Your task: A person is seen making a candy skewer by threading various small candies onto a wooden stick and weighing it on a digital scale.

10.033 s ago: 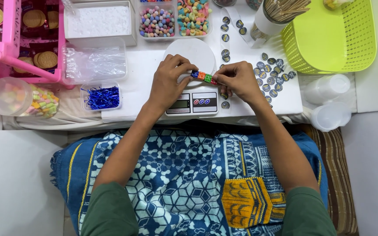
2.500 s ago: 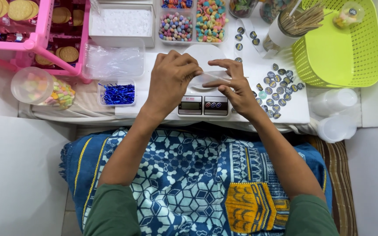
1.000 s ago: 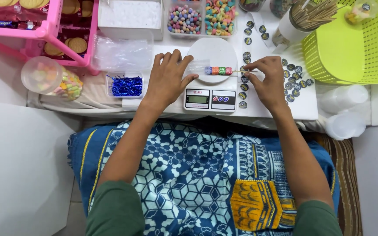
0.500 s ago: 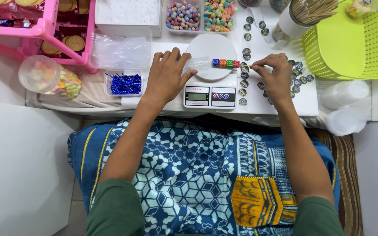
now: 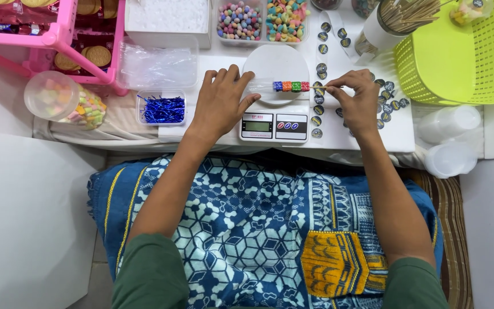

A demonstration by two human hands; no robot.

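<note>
A thin wooden skewer threaded with several coloured candy cubes [image 5: 291, 86] lies across the front of a round white scale plate [image 5: 275, 60]. My right hand [image 5: 357, 100] pinches the skewer's bare right end. The cubes' left end meets a narrow clear plastic sleeve [image 5: 260, 86]. My left hand [image 5: 221, 102] lies over the sleeve's left end with fingers spread, holding it between thumb and forefinger. The plate sits on a small white digital scale [image 5: 274, 125].
Round dark stickers [image 5: 385, 106] are scattered right of the scale. Behind stand candy trays [image 5: 238, 20], a cup of skewers [image 5: 395, 17] and a lime basket [image 5: 458, 57]. Left are blue twist ties [image 5: 162, 109], clear bags [image 5: 158, 63], a pink rack [image 5: 58, 34] and a candy tub [image 5: 64, 103]. Clear cups [image 5: 447, 123] sit right.
My hands, together over the plate earlier, have drawn apart. The right hand has moved right holding the skewer's end, and the candy skewer now lies stretched between both hands.
</note>
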